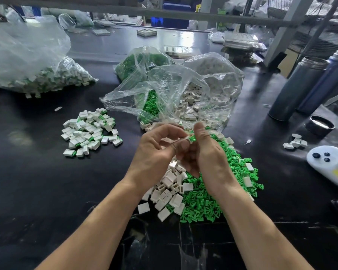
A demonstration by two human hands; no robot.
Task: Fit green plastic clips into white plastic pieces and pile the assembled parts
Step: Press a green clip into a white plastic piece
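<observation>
My left hand (158, 151) and my right hand (205, 152) meet above the black table (37, 182), fingers curled together. Between their fingertips sits a white plastic piece (185, 138) with a green clip (192, 137) at its right end; my left fingers pinch the white piece and my right thumb and fingers pinch the clip. Under the hands lies a heap of loose white pieces (170, 190) beside a heap of green clips (207, 203). A pile of assembled white-and-green parts (90, 131) lies to the left.
An open clear bag (183, 94) of green clips and white pieces stands behind my hands. A large bag of assembled parts (37, 73) sits at far left. Two dark flasks (300, 86), a lid (320, 124), a few white pieces (296, 143) and a white controller (328, 158) lie at right.
</observation>
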